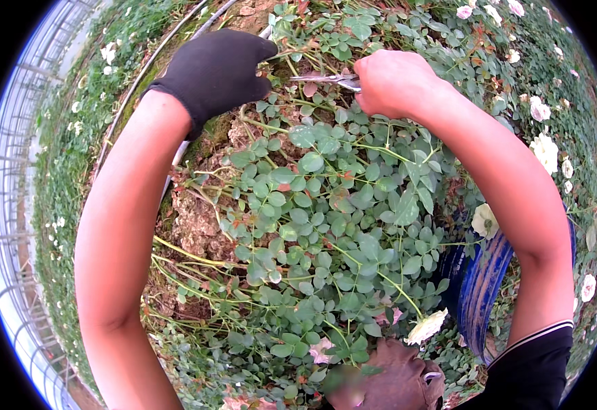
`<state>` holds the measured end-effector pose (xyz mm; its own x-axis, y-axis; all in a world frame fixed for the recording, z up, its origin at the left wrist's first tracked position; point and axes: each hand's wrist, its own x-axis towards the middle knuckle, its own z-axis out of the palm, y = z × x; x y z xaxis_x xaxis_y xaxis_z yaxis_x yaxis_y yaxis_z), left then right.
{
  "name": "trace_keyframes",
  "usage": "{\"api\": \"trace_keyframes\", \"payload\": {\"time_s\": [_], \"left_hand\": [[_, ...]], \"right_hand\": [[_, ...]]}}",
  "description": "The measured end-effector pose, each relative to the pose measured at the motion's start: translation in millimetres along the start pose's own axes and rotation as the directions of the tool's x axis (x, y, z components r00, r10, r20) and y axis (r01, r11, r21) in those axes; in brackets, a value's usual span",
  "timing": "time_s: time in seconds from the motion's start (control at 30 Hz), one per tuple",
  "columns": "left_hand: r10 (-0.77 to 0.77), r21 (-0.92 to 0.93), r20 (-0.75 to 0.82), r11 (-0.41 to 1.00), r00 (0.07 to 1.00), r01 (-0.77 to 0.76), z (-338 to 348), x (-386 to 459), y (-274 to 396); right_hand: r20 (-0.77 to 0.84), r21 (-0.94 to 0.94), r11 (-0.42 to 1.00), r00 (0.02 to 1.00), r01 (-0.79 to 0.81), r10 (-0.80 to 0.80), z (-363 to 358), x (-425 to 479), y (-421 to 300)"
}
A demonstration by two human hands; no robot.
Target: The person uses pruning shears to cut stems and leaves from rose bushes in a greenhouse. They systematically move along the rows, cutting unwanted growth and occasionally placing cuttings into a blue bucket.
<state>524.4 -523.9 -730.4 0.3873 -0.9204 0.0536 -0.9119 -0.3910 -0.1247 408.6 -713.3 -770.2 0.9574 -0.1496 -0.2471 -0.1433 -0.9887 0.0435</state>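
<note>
My left hand (216, 77), in a black glove, is at the upper left over the rose stems, its thumb and forefinger apart. A brownish cane (298, 50) meets the forefinger's tip; whether the fingers grip it I cannot tell. In my bare right hand (396, 84) is a pair of metal scissors (329, 79), the blades pointing left toward the glove among stems and leaves. The handles are mostly hidden in my fist. Below both hands spreads a leafy rose bush (324, 205), its canes leaning right from the soil.
Pale hoses (139, 84) run along the bed's left side. A mud-streaked blue ribbed object (483, 292) lies beneath my right elbow. A cream rose (426, 326) stands near a brown, wrinkled item (396, 374) at the bottom. Greenhouse framing (14, 205) curves along the left.
</note>
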Motion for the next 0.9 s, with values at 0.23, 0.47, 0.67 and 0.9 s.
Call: {"api": "trace_keyframes", "payload": {"time_s": [0.23, 0.47, 0.67, 0.9], "left_hand": [[-0.129, 0.391, 0.248, 0.920, 0.960, 0.023, 7, 38, 37], [-0.245, -0.096, 0.175, 0.960, 0.954, 0.264, 4, 74, -9], [-0.342, -0.471, 0.304, 0.757, 0.889, 0.453, 8, 58, -60], [-0.312, -0.363, 0.484, 0.779, 0.818, 0.512, 19, 69, -53]], "right_hand": [[0.008, 0.024, 1.000, 1.000, 0.000, 0.000, 0, 0, -4], [-0.040, 0.077, 0.995, 0.997, 0.066, -0.063, 7, -1, 4], [0.035, 0.124, 0.989, 0.996, 0.077, -0.082, 2, 4, 2], [0.042, 0.182, 0.976, 0.991, 0.117, -0.126, 1, 6, 1]]}}
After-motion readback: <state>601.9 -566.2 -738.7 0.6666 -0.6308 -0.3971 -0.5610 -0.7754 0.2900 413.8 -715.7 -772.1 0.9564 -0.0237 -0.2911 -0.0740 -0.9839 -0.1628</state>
